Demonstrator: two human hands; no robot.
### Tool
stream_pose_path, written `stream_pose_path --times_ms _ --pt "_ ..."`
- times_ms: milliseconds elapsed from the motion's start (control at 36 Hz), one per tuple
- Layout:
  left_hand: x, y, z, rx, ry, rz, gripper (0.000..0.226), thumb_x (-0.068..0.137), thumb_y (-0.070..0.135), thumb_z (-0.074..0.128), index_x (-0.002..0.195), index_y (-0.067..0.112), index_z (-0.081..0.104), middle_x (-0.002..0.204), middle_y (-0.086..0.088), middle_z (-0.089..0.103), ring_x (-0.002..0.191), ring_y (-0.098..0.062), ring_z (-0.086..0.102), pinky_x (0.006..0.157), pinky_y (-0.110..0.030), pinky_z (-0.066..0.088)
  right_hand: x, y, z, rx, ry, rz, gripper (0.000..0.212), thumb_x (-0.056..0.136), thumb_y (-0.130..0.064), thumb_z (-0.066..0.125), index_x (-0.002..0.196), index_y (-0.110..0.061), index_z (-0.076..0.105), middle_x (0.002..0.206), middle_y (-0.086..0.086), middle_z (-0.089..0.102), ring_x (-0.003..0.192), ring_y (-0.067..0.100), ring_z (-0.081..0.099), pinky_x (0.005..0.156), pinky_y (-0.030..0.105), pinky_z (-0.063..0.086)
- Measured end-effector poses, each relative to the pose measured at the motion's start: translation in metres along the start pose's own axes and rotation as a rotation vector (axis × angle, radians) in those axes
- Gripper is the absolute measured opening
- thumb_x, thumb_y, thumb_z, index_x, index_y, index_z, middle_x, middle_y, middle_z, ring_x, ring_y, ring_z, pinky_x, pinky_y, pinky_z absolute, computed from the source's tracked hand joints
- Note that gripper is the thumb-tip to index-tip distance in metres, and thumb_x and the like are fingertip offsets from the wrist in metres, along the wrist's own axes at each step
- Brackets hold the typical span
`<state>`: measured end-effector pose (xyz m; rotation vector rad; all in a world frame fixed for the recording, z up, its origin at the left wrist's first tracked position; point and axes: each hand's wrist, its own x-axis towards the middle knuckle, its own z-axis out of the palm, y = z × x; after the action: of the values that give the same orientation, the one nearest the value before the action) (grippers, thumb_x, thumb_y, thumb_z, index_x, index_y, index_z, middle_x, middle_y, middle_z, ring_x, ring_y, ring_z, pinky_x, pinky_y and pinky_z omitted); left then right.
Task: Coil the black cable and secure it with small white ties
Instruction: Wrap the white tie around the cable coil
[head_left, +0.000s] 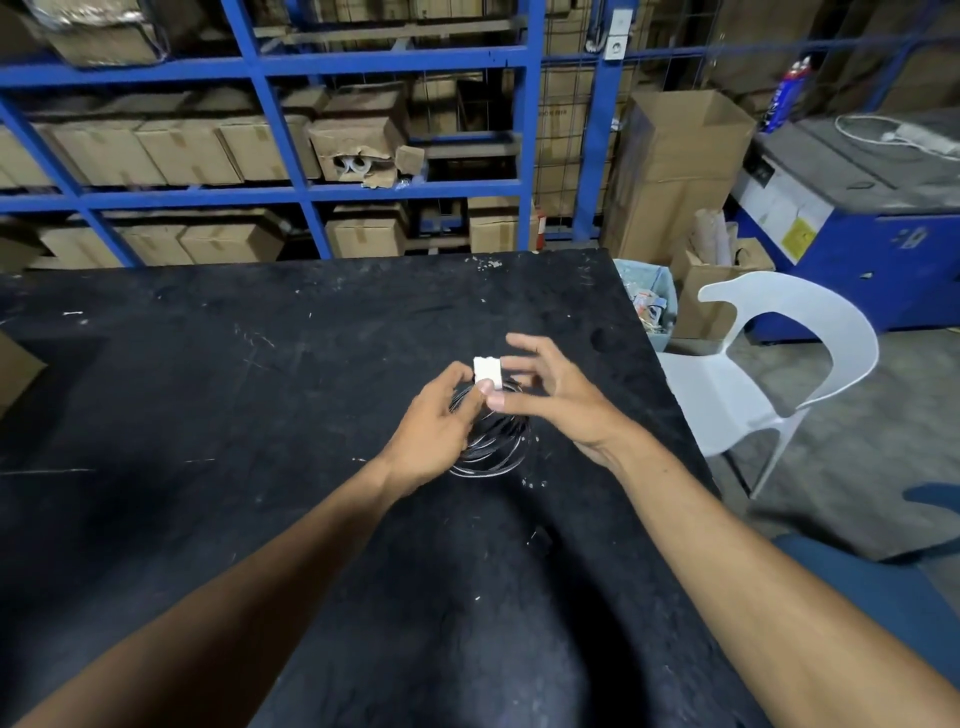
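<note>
A black cable (493, 441) sits wound into a loose round coil on the black table (260, 389), near its right side. My left hand (436, 426) grips the coil's left and far part, with the fingers wrapped around the loops. A small bundle of white ties (487, 371) stands up at the far rim of the coil. My right hand (550, 400) pinches that bundle between thumb and forefinger, with the other fingers spread. The near loops of the coil fan out on the table.
Small white scraps lie scattered on the table. A white plastic chair (769, 374) stands off the right edge, with a bin (654, 306) and cardboard boxes behind it. Blue shelving (311, 197) full of cartons runs along the back. A blue machine (883, 249) stands at far right.
</note>
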<state>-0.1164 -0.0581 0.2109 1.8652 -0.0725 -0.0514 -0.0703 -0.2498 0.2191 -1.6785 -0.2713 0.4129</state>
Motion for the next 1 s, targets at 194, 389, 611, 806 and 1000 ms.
stream_pose_path --times_ms 194,389,611,806,1000 --pt "0.003 0.011 0.009 -0.67 0.125 -0.054 0.025 0.108 0.029 0.051 0.087 0.019 0.045 0.055 0.011 0.024 0.044 -0.003 0.021 0.043 -0.018 0.027 -0.017 0.023 0.011 0.443 -0.097 0.102 0.036 0.081 -0.017 0.082 0.114 -0.007 0.071 0.116 0.016 0.079 0.102 0.021 0.073 0.095 0.036 0.051" --pt "0.002 0.015 0.022 -0.985 0.202 -0.115 0.026 0.11 0.026 0.047 0.087 0.016 0.049 0.056 0.007 0.027 0.043 -0.005 0.026 0.058 -0.026 0.043 -0.024 0.025 0.027 0.794 -0.049 0.125 0.02 0.085 -0.008 0.072 0.105 -0.01 0.07 0.092 0.01 0.079 0.09 0.022 0.075 0.105 0.049 0.052" --pt "0.004 0.011 0.015 -1.037 0.263 -0.178 0.022 0.109 0.024 0.05 0.089 0.017 0.056 0.066 0.004 0.038 0.059 -0.009 0.043 0.068 -0.029 0.045 -0.015 0.013 0.022 0.483 0.216 0.085 0.014 0.092 -0.007 0.075 0.106 -0.007 0.074 0.086 0.006 0.077 0.05 0.004 0.042 0.045 0.014 0.028" --pt "-0.006 0.01 0.016 -1.026 0.176 -0.231 0.024 0.109 0.032 0.045 0.107 0.012 0.059 0.073 0.001 0.046 0.063 -0.011 0.046 0.071 -0.032 0.049 -0.011 -0.005 0.014 0.482 0.099 0.107 0.012 0.09 -0.012 0.078 0.088 -0.013 0.067 0.068 0.004 0.063 0.041 0.002 0.036 0.038 0.014 0.025" --pt "-0.011 0.014 0.024 -0.878 0.137 -0.269 0.03 0.108 0.037 0.044 0.094 0.015 0.059 0.076 -0.001 0.049 0.071 -0.016 0.05 0.078 -0.034 0.046 -0.003 -0.005 0.024 0.395 0.341 0.12 0.036 0.082 -0.012 0.087 0.066 -0.017 0.055 0.052 0.001 0.054 0.033 0.004 0.032 0.033 0.016 0.018"
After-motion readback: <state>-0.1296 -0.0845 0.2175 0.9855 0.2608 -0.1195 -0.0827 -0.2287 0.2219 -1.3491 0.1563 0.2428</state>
